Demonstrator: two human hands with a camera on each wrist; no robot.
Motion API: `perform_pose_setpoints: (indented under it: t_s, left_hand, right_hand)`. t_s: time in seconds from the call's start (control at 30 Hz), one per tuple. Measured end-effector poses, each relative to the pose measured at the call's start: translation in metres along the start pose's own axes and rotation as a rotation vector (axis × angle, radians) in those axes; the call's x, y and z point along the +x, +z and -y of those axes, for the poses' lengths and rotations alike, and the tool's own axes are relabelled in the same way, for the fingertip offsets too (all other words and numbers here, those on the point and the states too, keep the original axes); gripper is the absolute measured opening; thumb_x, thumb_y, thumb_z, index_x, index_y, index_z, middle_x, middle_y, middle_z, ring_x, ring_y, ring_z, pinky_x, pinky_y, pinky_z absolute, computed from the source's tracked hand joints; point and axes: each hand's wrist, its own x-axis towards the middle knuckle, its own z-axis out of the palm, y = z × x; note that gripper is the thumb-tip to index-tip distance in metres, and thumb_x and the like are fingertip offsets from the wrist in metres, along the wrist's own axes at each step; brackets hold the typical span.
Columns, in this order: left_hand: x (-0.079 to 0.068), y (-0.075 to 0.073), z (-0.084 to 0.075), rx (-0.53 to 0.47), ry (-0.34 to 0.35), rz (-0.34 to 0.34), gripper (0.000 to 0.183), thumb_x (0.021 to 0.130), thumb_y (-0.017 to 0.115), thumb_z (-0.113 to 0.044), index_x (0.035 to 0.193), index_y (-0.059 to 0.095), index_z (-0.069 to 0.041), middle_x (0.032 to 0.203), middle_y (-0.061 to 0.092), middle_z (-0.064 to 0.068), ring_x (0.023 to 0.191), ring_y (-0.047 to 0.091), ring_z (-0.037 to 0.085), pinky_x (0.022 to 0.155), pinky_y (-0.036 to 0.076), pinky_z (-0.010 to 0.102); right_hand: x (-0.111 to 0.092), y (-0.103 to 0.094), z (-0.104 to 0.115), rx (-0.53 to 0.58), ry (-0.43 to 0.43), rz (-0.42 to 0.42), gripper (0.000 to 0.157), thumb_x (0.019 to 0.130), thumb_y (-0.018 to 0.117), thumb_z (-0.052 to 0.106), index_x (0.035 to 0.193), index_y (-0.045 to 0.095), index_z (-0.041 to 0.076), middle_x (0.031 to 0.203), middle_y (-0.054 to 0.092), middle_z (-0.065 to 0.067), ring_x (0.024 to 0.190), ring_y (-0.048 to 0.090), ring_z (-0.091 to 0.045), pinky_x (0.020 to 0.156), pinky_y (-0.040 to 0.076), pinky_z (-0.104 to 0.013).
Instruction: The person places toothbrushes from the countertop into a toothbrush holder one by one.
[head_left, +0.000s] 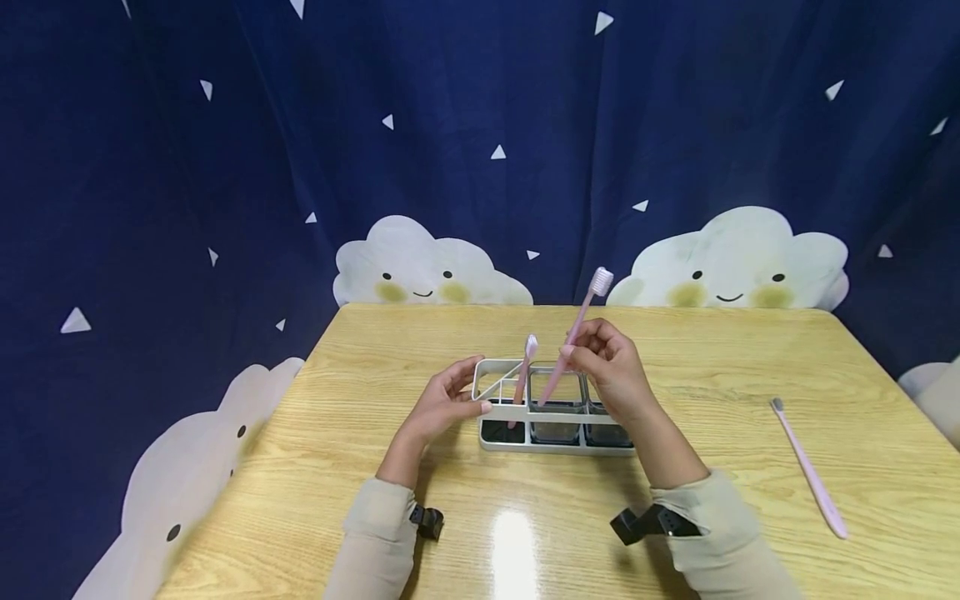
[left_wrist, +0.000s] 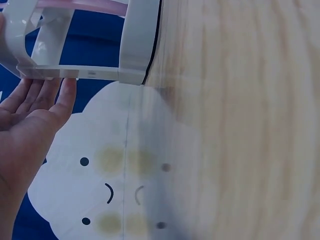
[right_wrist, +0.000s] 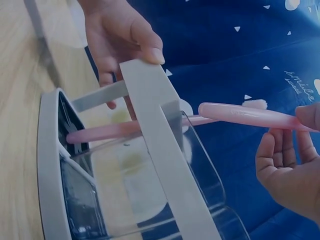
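A white toothbrush holder (head_left: pixel 555 416) stands on the table, with clear cups (right_wrist: pixel 215 175) in its middle and right compartments. My left hand (head_left: pixel 442 404) grips the holder's left end, thumb on the upper front rim and fingers at the side and back. One pink toothbrush (head_left: pixel 521 385) stands tilted in a narrow left slot, bristles up. Between thumb and fingers, my right hand (head_left: pixel 615 375) pinches a second pink toothbrush (head_left: pixel 582 315), bristles up. Its handle end (right_wrist: pixel 220 111) hangs over the holder, near the middle cup's opening; in the right wrist view it is above the upper frame.
A third toothbrush (head_left: pixel 810 475), pink with a grey head, lies on the wooden table (head_left: pixel 360 350) to the right. Behind the table's far edge hangs a dark blue curtain (head_left: pixel 450 100) with clouds and white triangles.
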Motion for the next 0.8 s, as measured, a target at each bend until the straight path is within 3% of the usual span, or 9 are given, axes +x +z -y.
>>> perform_pose_setpoints:
  t_s: [0.13, 0.33, 0.53, 0.7, 0.8]
  left_hand:
    - [-0.004, 0.004, -0.015, 0.019, -0.008, 0.007, 0.070, 0.075, 0.070, 0.004, 0.137, 0.038, 0.006, 0.131, 0.047, 0.021, 0.122, 0.041, 0.035, 0.102, 0.031, 0.045]
    - [-0.004, 0.005, -0.020, 0.027, -0.002, 0.010, 0.068, 0.075, 0.069, 0.006, 0.136, 0.038, 0.007, 0.130, 0.047, 0.024, 0.120, 0.044, 0.032, 0.104, 0.029, 0.041]
    - [-0.004, 0.005, -0.022, 0.024, -0.009, 0.015, 0.068, 0.076, 0.069, 0.007, 0.136, 0.038, 0.007, 0.130, 0.047, 0.024, 0.120, 0.044, 0.032, 0.104, 0.030, 0.037]
    - [-0.003, 0.004, -0.020, 0.030, -0.007, 0.022, 0.068, 0.076, 0.069, 0.007, 0.136, 0.038, 0.007, 0.131, 0.046, 0.025, 0.121, 0.043, 0.034, 0.104, 0.029, 0.038]
    - [-0.003, 0.005, -0.019, 0.021, 0.005, 0.028, 0.068, 0.075, 0.068, 0.008, 0.136, 0.037, 0.009, 0.130, 0.045, 0.027, 0.122, 0.040, 0.040, 0.105, 0.027, 0.041]
  right_hand:
    - [0.000, 0.005, -0.003, 0.007, 0.004, -0.006, 0.019, 0.084, 0.056, -0.011, 0.091, 0.056, 0.007, 0.081, 0.052, -0.005, 0.073, 0.051, -0.012, 0.069, 0.051, -0.024]
    - [0.002, 0.011, -0.007, 0.025, 0.002, 0.015, 0.020, 0.084, 0.055, -0.011, 0.092, 0.056, 0.008, 0.082, 0.053, -0.005, 0.076, 0.055, -0.013, 0.071, 0.052, -0.026]
    - [0.004, 0.015, -0.012, -0.032, 0.013, 0.031, 0.012, 0.087, 0.057, -0.005, 0.090, 0.057, 0.006, 0.081, 0.053, -0.006, 0.075, 0.053, -0.014, 0.072, 0.053, -0.030]
    - [0.006, 0.018, -0.018, -0.062, 0.031, 0.046, 0.004, 0.088, 0.058, -0.002, 0.091, 0.057, -0.001, 0.081, 0.056, -0.007, 0.077, 0.056, -0.015, 0.072, 0.053, -0.031]
    - [0.006, 0.019, -0.020, -0.092, 0.036, 0.062, 0.010, 0.087, 0.060, -0.002, 0.093, 0.055, -0.007, 0.083, 0.057, -0.008, 0.079, 0.055, -0.016, 0.072, 0.052, -0.030]
